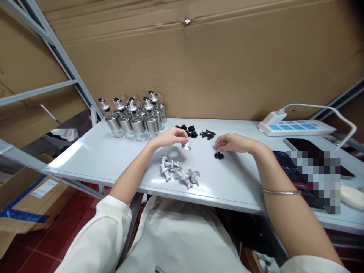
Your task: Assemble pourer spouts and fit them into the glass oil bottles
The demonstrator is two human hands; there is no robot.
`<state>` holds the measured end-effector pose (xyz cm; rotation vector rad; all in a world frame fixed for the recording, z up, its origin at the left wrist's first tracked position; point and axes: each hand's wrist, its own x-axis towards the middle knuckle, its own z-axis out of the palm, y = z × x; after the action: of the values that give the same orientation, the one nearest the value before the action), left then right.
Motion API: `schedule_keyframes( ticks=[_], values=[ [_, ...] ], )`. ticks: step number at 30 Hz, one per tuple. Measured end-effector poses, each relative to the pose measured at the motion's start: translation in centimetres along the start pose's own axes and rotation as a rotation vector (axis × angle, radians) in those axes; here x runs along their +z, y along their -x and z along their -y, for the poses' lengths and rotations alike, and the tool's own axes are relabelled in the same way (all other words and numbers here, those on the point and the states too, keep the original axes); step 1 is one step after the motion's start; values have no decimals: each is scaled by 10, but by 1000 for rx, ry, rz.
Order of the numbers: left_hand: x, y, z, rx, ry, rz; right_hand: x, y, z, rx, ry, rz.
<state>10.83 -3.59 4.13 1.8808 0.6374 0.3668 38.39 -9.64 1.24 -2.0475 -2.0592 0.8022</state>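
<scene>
My left hand (174,137) pinches a silver pourer spout (187,145) just above the white table. In front of it lies a loose pile of more silver spouts (178,170). Behind it sit several round black stoppers (192,132) and a cluster of thin black flip caps (207,133). My right hand (231,143) hovers over a small heap of tiny black parts (218,156). Its fingers are curled together, and whether anything is between them is too small to make out.
Glass bottles with steel sleeves (138,125), several topped with pourers, stand at the back left. A power strip (298,128) with a white charger (273,118) lies at the right, near two phones (295,144). Cardboard (216,68) walls the back; an open carton (36,193) is at floor level left.
</scene>
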Motion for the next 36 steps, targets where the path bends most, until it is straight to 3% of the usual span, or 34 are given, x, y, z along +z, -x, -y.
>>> schedule_keyframes(
  ticks=[18,36],
  values=[
    [-1,-2,4,7,-1,9,7,0,13,34,130,-53],
    [0,-1,3,8,9,13,18,-6,17,-81,124,-140]
  ],
)
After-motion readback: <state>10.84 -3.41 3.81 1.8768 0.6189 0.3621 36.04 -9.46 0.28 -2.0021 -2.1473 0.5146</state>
